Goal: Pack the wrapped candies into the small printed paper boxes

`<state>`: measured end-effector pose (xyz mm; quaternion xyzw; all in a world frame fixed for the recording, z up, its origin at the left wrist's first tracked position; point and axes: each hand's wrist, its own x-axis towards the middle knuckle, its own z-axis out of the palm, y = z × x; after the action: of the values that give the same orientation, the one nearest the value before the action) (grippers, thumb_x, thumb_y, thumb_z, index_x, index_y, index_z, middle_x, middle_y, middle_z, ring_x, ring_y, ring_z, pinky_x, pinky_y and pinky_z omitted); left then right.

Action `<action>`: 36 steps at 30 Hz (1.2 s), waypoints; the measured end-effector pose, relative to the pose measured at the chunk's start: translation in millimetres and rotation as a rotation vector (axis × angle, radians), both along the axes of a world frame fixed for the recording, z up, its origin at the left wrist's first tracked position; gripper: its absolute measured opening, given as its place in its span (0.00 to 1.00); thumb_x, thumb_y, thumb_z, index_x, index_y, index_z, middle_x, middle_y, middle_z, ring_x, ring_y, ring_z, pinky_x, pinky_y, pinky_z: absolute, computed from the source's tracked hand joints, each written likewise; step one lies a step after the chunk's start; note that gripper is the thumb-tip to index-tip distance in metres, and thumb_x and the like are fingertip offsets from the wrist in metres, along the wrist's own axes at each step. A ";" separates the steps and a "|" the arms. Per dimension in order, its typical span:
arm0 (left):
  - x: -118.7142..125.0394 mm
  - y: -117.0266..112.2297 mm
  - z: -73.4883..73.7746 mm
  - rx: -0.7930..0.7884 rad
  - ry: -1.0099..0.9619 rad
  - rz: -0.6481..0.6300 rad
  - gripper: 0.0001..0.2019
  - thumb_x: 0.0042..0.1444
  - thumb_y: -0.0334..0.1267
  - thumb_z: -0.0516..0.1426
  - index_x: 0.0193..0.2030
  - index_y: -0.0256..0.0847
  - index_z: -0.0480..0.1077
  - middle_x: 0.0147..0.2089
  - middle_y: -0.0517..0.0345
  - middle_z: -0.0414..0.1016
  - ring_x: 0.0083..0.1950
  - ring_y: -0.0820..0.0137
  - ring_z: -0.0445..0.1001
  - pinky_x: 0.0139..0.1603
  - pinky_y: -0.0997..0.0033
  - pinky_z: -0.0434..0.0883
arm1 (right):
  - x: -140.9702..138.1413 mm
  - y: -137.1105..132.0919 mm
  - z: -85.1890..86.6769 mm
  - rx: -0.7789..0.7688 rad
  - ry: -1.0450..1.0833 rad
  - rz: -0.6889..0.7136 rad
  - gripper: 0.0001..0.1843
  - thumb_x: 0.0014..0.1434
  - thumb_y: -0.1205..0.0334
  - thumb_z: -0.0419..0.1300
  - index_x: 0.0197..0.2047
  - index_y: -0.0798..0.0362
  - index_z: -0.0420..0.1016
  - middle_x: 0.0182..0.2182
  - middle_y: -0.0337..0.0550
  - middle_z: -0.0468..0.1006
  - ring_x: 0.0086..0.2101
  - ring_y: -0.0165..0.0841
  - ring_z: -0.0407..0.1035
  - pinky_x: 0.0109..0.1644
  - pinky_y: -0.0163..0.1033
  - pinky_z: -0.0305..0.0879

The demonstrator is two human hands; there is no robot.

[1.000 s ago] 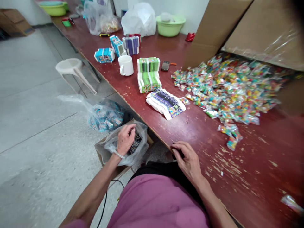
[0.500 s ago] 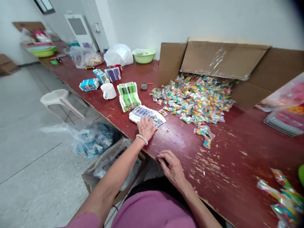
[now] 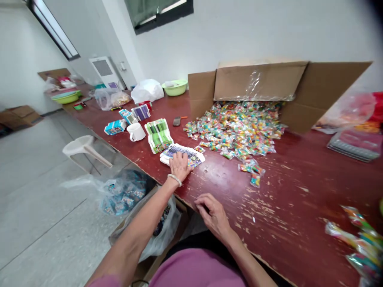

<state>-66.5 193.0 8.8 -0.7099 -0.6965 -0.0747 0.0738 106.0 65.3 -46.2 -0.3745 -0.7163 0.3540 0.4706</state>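
Observation:
My left hand [image 3: 179, 166] lies with its fingers stretched out on a fanned stack of white-and-purple printed packets [image 3: 196, 156] near the table's front edge. The wrist wears a beaded bracelet. My right hand [image 3: 213, 214] rests at the table edge, fingers loosely curled towards the thumb and nothing visible in them. Just beyond the packets under my left hand sits a banded stack of green printed packets [image 3: 159, 135]. To the right spreads a large heap of small wrapped candies [image 3: 239, 129], spilling from a cardboard box [image 3: 260, 81] lying on its side.
A white mug [image 3: 136, 132], blue packet stacks [image 3: 115, 127] and a purple stack [image 3: 141, 113] stand farther left. Behind are a small dark device [image 3: 176, 121] and a green basin [image 3: 175, 87]. More candies [image 3: 356, 243] lie at the right. A white stool [image 3: 79, 145] and plastic bag [image 3: 124, 195] are on the floor.
The camera view has tilted up and shifted, showing more wall and a window. My left hand stays on the packets; my right hand keeps its place at the table edge.

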 end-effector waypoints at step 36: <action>56.2 -149.2 20.2 -1.387 -1.924 -0.356 0.27 0.34 0.51 0.73 0.37 0.35 0.75 0.31 0.56 0.73 0.29 0.69 0.75 0.34 0.67 0.76 | 52.2 -22.8 76.4 -0.597 0.496 0.050 0.29 0.58 0.48 0.64 0.60 0.46 0.64 0.38 0.41 0.75 0.31 0.31 0.71 0.33 0.35 0.69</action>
<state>-10.3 43.8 29.0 -0.3380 -0.2503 -0.1926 -0.8866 158.2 42.5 30.2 -0.3805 -0.4553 0.6380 0.4909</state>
